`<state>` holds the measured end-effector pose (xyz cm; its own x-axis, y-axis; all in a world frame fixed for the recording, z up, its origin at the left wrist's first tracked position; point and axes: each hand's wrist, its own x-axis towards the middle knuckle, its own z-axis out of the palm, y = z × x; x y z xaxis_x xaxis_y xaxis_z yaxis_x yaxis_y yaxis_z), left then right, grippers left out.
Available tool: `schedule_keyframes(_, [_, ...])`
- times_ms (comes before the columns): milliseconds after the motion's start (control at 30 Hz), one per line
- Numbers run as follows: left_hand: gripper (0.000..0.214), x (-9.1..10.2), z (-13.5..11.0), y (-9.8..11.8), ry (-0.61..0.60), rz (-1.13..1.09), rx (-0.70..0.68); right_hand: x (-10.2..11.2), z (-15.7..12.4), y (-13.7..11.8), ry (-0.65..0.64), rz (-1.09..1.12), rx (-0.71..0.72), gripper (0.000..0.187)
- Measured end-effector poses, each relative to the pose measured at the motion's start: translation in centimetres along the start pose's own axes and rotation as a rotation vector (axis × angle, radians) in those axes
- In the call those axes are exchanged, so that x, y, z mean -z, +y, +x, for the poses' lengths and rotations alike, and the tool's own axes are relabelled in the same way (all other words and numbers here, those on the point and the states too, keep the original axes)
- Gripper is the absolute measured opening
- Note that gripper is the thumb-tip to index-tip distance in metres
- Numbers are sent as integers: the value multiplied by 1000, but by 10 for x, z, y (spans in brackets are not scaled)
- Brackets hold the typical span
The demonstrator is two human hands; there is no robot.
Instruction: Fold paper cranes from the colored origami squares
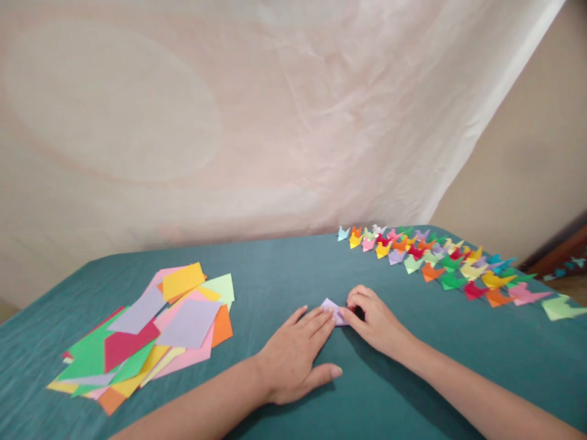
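The left hand (298, 357) lies flat, fingers straight, likely keeping the purple paper (328, 303) still, while the right hand (375, 321) seems to pinch its edge.

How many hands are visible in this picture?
2: the left hand, palm down and partly on the small lavender paper, and the right hand, at that paper's right side. I see no others.

On table (279, 269): paper sheets (189, 324) left | folded paper (329, 302) centre | paper birds (431, 272) right | curtain (257, 122) behind
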<state>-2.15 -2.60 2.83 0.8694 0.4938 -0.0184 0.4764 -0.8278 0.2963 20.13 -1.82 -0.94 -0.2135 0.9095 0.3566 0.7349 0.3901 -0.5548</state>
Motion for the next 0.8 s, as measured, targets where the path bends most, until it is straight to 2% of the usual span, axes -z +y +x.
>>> schedule_keyframes(100, [71, -1, 0, -1, 5, -1, -7, 2, -3, -5, 24, -3, 36, 7])
schedule_keyframes(267, [70, -2, 1, -1, 15, 6, -17, 5, -7, -13, -72, -48, 169, 25])
schedule_keyframes(467, [69, -2, 0, 0, 32, 6, -17, 5, -5, -12, -122, -171, 188, 32])
schedule_keyframes(800, [68, -1, -1, 0, 29, -26, -7, 4, -4, -12, -134, -233, 197, 32])
